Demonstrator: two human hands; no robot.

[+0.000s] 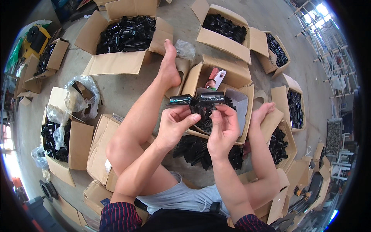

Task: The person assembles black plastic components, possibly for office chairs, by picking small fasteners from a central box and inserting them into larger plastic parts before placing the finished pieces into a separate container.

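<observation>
The left hand (179,123) pinches a flat black part (181,99) between thumb and fingers, and the right hand (224,127) pinches a black tube (211,97) by its lower side. The two pieces are very near each other; I cannot tell if they are joined. For good work, I judge, both should be kept level, with a light grip and thumbs away from the meeting ends. The hands are above a cardboard box (247,112) with small black pieces. A phone (217,78) leans inside; a dark pile (189,151) lies nearer the body.
</observation>
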